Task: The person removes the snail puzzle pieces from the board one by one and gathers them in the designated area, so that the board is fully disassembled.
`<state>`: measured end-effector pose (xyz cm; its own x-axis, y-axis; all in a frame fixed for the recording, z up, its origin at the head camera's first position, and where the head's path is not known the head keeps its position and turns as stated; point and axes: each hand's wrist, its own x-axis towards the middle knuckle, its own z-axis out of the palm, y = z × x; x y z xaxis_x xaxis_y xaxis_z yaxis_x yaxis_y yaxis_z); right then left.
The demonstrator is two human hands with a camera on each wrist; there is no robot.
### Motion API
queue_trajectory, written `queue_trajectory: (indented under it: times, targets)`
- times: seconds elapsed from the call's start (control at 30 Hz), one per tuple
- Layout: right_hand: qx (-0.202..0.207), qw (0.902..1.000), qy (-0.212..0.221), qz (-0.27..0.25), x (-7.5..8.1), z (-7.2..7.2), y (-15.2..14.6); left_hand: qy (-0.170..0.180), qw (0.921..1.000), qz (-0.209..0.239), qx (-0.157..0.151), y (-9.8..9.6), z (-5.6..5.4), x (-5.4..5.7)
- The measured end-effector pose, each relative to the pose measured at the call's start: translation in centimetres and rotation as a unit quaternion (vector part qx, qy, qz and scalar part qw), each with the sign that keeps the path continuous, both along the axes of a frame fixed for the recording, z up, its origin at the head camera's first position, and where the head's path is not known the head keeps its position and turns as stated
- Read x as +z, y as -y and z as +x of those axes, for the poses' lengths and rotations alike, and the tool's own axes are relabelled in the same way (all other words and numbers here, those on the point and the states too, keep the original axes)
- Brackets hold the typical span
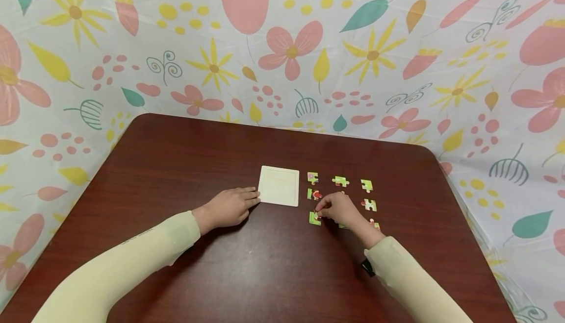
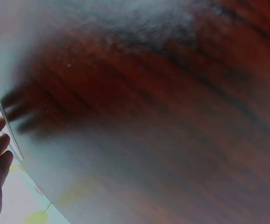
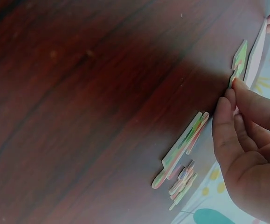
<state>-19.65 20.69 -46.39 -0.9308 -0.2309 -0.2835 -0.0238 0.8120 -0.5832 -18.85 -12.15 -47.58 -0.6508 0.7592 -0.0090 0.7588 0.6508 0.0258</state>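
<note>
A square, cream-white puzzle tray (image 1: pixel 279 186) lies flat on the table. My left hand (image 1: pixel 229 207) rests palm down at its left side, straight fingertips at the edge. To the tray's right, my right hand (image 1: pixel 343 210) pinches a green jigsaw piece (image 1: pixel 315 218) between thumb and index finger. The right wrist view shows the thumb and fingertip on one end of this jigsaw piece (image 3: pixel 240 56), low over the tabletop. Just above it in the head view lies a jigsaw piece with a red figure (image 1: pixel 314 194). My right hand partly hides the middle column of pieces.
Several more jigsaw pieces lie spread in rows, among them a top-left piece (image 1: pixel 312 178), a top-middle piece (image 1: pixel 340 181) and a right-hand piece (image 1: pixel 370 205). The dark red-brown table (image 1: pixel 185 166) has rounded far corners. A flowered cloth (image 1: pixel 282 68) hangs behind it.
</note>
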Motion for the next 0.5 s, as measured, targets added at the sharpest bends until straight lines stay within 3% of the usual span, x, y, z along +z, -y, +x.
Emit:
queue_trajectory:
  times: [0.5]
  targets:
    - [-0.003,0.9985,0.03,-0.046,0.19,0.08,-0.78,-0.033,0.9992,0.022,-0.011,-0.25,-0.14,-0.23]
